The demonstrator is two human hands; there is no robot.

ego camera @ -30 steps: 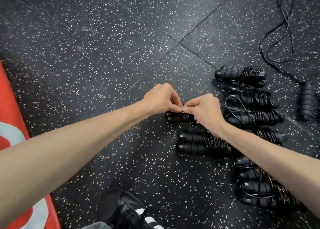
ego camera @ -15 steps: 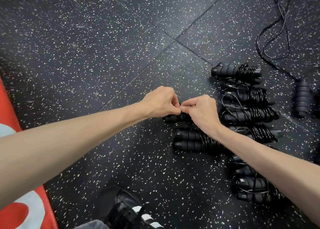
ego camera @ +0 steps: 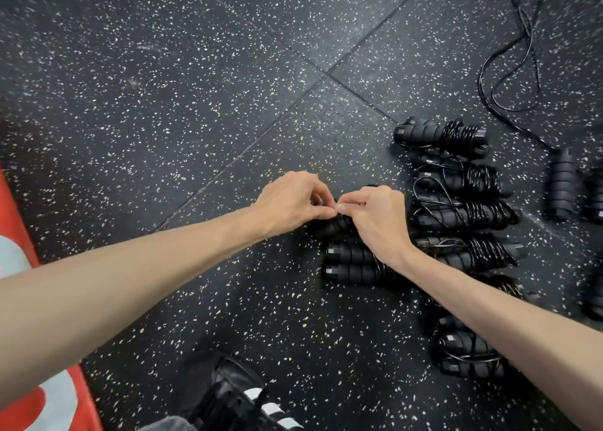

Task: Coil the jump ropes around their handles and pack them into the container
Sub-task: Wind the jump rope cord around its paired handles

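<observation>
The black ribbed-handled jump rope being worked (ego camera: 332,226) lay on the speckled black rubber floor (ego camera: 195,104), mostly hidden under both hands, only a dark stub of handle showing beneath the knuckles. The left hand (ego camera: 290,200) was curled, thumb and fingertips pinching something thin at the middle; the right hand (ego camera: 380,216) was curled too, thumb tip meeting the left's, pinching the same spot. It looked like the thin black cord end, though the cord itself was too fine to make out between the fingers.

Risk here, as I judged it: if that pinch slipped before the end was tucked, the springy cord could uncoil off the handles and the wrap would need redoing. A pull too hard could drag the bundle sideways into the finished coiled pair (ego camera: 350,264) lying just beside it, under the right wrist.

Further right, a column of wrapped black rope bundles (ego camera: 463,208) lay close together; loose loops stuck out of a few, and a sleeve or wrist sweeping back could snag one. Beyond them a loose uncoiled black rope (ego camera: 509,81) trailed to its handle (ego camera: 561,185). No container was in view, so packing looked some way off. A black shoe with white stripes (ego camera: 248,398) sat near, and a red mat (ego camera: 49,398) at the left edge.
</observation>
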